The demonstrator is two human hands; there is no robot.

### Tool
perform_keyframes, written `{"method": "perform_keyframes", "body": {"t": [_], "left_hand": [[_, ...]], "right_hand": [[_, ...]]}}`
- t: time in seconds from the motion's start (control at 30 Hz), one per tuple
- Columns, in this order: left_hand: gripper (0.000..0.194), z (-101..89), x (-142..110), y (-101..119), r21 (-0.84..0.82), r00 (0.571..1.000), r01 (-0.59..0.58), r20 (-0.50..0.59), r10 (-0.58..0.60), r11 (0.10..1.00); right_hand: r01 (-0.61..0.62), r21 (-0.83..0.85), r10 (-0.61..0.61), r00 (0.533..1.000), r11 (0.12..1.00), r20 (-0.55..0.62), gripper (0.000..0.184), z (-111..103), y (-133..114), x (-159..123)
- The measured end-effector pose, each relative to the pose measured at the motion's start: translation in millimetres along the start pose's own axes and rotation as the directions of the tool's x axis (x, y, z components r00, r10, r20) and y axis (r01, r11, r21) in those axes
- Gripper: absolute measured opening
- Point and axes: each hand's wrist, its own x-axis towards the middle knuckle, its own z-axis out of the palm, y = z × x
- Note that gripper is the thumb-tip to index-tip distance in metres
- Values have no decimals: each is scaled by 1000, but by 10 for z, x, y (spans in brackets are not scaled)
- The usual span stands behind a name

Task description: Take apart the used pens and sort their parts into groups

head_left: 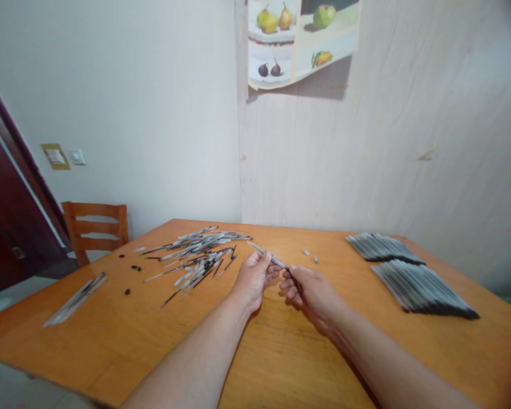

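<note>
Over the middle of the orange wooden table (111,335), both my hands meet on one thin pen (262,252). My left hand (254,277) is closed around its pale barrel, whose free end points up and to the left. My right hand (306,288) pinches the dark end of the same pen with curled fingers. Just left of my hands lies a loose heap of pen parts (198,254), grey barrels and black refills crossing each other.
Two neat rows of finished pens (417,284) lie at the right. A few clear barrels (76,298) and small black caps (128,291) lie at the left. Two small pieces (310,255) rest beyond my hands. A wooden chair (96,230) stands at the far left.
</note>
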Motion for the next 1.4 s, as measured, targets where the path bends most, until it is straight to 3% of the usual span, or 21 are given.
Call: {"method": "perform_keyframes", "body": {"t": [0.27,0.43,0.67,0.87,1.1,1.4], "left_hand": [[28,-3,4,-21,26,1000,9,-23,-8,1000],[27,-22,19,-39,34,1000,13,-12,-12,999],[25,-17,25,-52,58,998,41,-52,-38,997],[28,-10,12,-36,52,997,36,-64,-33,998],[26,13,-5,-28,61,996,44,-84,-39,997],[26,-5,20,-57,103,994,51,-103,-40,993]], "right_hand": [[67,30,-66,997,997,-27,26,20,6,7],[41,-63,-42,999,997,-16,32,-19,40,34],[134,-118,-140,989,984,-42,31,-37,90,79],[59,-182,-67,997,982,-42,35,-62,88,83],[152,-156,-156,988,976,-9,27,-77,125,110],[131,-255,-144,989,958,-32,26,-103,133,130]]}}
